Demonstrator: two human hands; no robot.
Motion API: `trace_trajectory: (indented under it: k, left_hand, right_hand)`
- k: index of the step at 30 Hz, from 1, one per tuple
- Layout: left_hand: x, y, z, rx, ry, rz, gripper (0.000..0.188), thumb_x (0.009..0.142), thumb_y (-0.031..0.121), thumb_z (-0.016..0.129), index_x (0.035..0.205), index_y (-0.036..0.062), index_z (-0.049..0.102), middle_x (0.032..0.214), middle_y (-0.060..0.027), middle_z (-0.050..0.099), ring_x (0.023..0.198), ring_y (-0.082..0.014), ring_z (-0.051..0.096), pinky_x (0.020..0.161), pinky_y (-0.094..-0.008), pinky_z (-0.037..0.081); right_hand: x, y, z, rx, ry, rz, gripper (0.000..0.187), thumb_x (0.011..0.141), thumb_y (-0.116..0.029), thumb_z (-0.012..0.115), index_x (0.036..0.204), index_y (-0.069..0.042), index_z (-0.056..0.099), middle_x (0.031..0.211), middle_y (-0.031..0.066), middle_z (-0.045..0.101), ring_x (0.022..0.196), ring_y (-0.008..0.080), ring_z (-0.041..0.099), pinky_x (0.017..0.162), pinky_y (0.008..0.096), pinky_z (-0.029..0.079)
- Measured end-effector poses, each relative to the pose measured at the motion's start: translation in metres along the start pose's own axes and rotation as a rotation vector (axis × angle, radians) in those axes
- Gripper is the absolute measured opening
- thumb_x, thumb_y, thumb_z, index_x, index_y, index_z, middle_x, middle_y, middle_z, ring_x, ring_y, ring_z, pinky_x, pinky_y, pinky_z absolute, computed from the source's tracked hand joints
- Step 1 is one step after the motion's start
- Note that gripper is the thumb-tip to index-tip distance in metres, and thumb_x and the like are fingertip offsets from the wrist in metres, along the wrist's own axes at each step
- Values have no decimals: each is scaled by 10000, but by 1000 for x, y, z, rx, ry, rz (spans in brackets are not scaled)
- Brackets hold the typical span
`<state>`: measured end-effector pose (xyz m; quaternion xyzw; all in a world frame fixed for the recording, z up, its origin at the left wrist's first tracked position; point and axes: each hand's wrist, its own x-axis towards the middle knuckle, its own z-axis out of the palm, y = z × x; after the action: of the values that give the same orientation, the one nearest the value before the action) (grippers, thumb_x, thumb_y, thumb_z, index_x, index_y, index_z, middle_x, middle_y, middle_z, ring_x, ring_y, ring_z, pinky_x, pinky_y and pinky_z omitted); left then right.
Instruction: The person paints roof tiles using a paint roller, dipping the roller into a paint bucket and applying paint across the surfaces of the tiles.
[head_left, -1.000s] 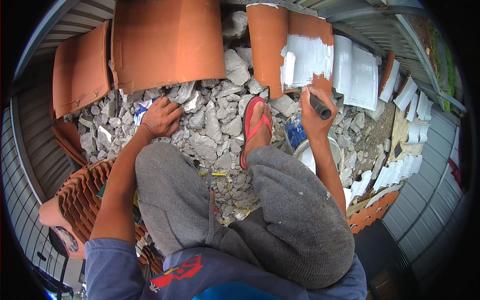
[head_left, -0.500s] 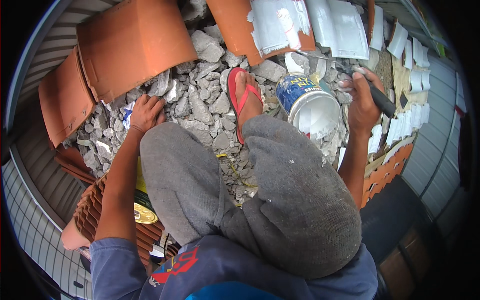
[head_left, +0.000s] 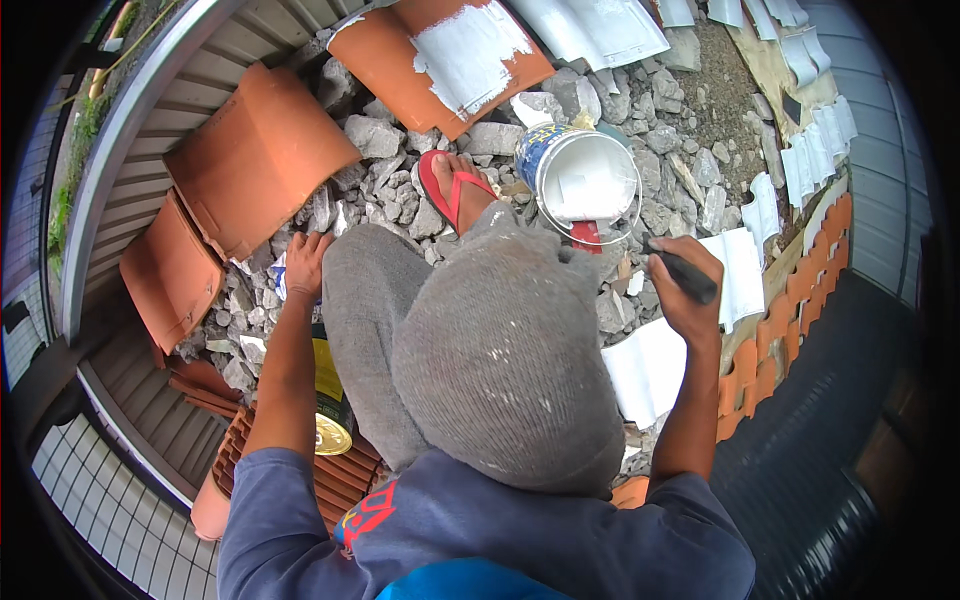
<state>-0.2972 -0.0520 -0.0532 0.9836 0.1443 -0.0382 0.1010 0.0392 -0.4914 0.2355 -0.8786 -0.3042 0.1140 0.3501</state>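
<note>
Black handle [head_left: 692, 280]: slanting through the right hand, near the paint bucket [head_left: 532, 158]
Right hand [head_left: 690, 312]: fingers clamped on the handle
Left hand [head_left: 303, 268]: on grey rubble [head_left: 383, 200], well apart from the handle; cannot tell its grip

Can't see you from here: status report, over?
Right hand gripping black handle; left hand down at the rubble. Orange tile part-painted white. Paint bucket between right hand and tile.

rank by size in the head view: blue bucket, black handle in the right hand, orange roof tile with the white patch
1. Orange roof tile with the white patch
2. Blue bucket
3. Black handle, partly covered by the right hand
</note>
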Motion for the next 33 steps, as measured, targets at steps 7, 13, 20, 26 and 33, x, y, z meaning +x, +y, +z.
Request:
trace_trajectory:
  k: [7,13,20,26,33]
  left_hand:
    - [8,9,-17,-70,-89,-85,276,875,195,589,1143,146,638,1105,-63,647,1076,-297,592,882,-404,506]
    - [9,27,-63,-342,176,-248,158,840,170,708,963,76,680,945,-132,705,896,-368,685,784,-469,553]
    - [49,77,-137,-437,861,-405,133,850,62,716,977,28,732,874,-162,725,752,-291,722,704,-380,572]
    - [109,150,-258,-1153,1518,-516,110,893,12,667,1000,-9,679,833,-28,645,721,-76,569,666,-227,469]
    - [117,163,-260,-2264,1348,-231,258,937,163,567,1156,28,591,811,-33,594,687,-144,591,638,-302,538]
  right_hand:
    - [22,54,47,99,149,-56,175,823,0,733,995,26,716,868,132,696,769,210,677,709,314,516]
    - [5,27,16,114,142,78,186,828,1,732,1013,20,725,915,117,710,827,173,684,745,296,526]
    - [7,72,47,176,176,43,182,833,-8,719,1008,41,713,918,118,709,786,176,699,720,299,546]
    - [5,35,41,224,174,113,175,848,-7,716,1013,51,711,904,106,711,772,154,693,705,288,547]
    - [-22,42,46,242,112,142,197,839,-18,721,1023,52,709,947,137,711,781,184,701,706,299,551]
